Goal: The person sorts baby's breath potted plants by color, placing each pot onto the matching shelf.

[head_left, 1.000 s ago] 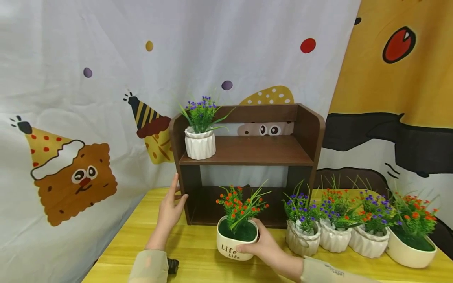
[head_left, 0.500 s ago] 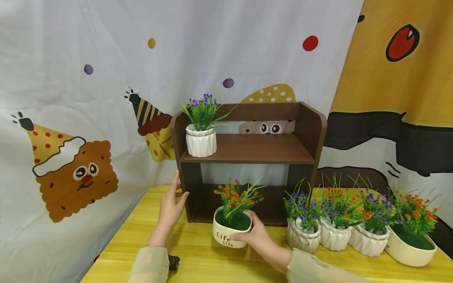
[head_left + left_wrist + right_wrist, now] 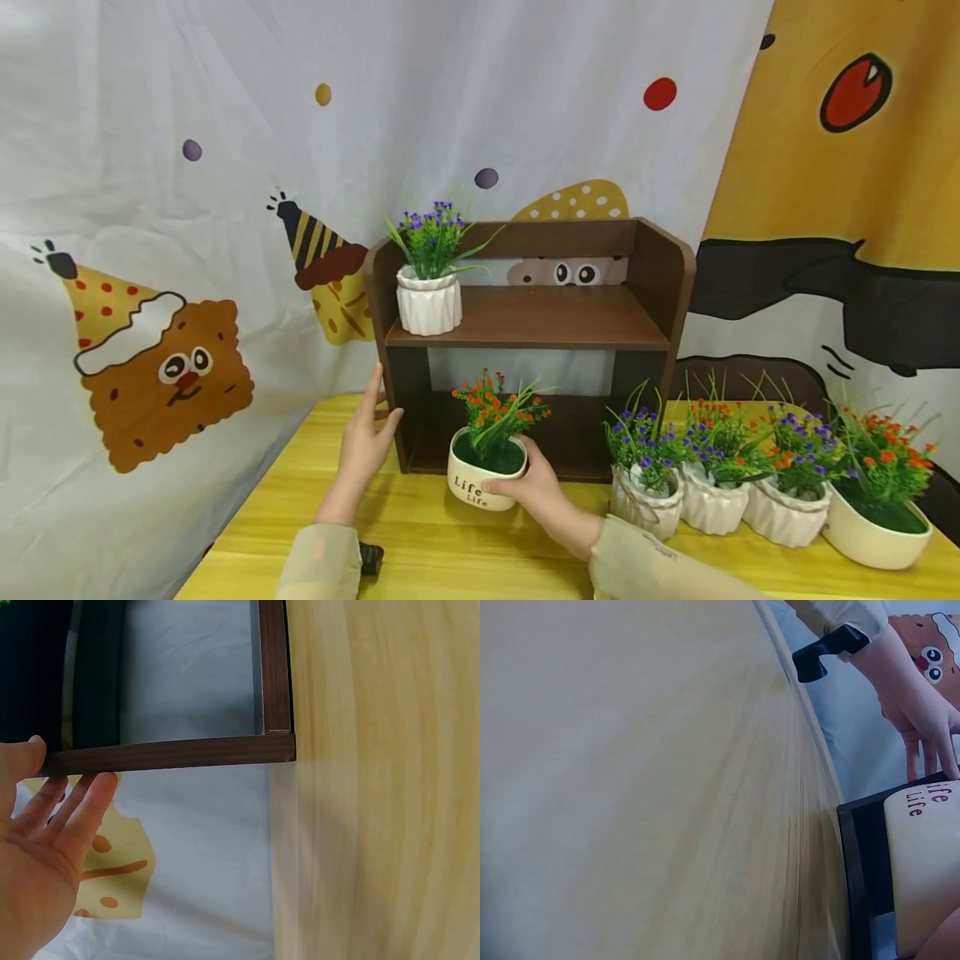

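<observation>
My right hand [image 3: 534,487] grips a cream oval flowerpot [image 3: 469,489] lettered "Life", the thumb on its front and fingers at its right side. Orange flowers [image 3: 495,412] and green grass blades rise from it. It is held upright before the lower compartment of a dark brown two-tier shelf [image 3: 555,325]. In the right wrist view the flowerpot [image 3: 922,855] shows only in part. My left hand [image 3: 363,446] rests with fairly straight fingers at the shelf's left side panel; in the left wrist view its thumb and fingertips [image 3: 105,784] lie along the panel edge [image 3: 172,754].
A white pleated pot [image 3: 429,304] of purple flowers stands at the upper shelf's left end. Right of the shelf, several white pots [image 3: 716,504] and another cream oval pot [image 3: 873,533] line the wooden table [image 3: 435,567]. A printed curtain [image 3: 300,50] hangs behind.
My right hand has carried the flowerpot slightly left and up, closer to the shelf's lower compartment. The left hand stays at the side panel.
</observation>
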A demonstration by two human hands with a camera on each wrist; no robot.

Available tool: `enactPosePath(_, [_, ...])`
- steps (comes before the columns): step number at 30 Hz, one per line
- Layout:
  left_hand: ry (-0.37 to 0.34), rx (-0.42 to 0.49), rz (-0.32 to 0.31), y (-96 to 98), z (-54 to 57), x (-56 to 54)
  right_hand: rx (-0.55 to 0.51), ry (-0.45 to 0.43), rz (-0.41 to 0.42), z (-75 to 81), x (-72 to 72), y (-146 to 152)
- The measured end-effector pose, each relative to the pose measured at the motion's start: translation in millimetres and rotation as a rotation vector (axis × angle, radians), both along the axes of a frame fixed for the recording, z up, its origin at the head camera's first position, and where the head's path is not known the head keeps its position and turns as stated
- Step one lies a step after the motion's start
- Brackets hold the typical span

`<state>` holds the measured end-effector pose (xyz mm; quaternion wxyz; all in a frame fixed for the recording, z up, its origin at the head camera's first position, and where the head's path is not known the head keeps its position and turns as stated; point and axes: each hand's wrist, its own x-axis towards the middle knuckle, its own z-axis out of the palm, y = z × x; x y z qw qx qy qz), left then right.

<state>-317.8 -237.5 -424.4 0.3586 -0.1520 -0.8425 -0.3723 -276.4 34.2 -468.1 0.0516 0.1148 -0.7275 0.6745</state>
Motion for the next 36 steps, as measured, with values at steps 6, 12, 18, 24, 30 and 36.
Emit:
enactPosePath(6, [-0.014,0.006,-0.013,0.1,0.3,-0.9,-0.040,0.008,0.016,-2.1,-7.4,-7.4])
enactPosePath(12, [-0.026,0.017,-0.015,0.2,-3.0,-1.1,-0.028,-0.009,0.012,-5.1,-13.2,-12.5])
enactPosePath(18, [-0.038,0.019,-0.009,-0.2,-1.9,-1.0,-0.028,-0.018,0.022,-5.3,-18.5,-16.8])
enactPosePath(24, [-0.024,0.011,-0.014,-0.5,1.3,-1.6,-0.028,-0.031,0.025,12.8,-11.1,-19.3])
enactPosePath(30, [-0.028,0.006,-0.012,-0.7,2.2,-0.9,-0.040,-0.023,0.009,6.0,-20.4,-22.9])
enactPosePath(36, [-0.028,0.007,-0.018,-0.6,1.9,-0.4,-0.034,-0.028,-0.003,-10.0,-36.0,-25.6])
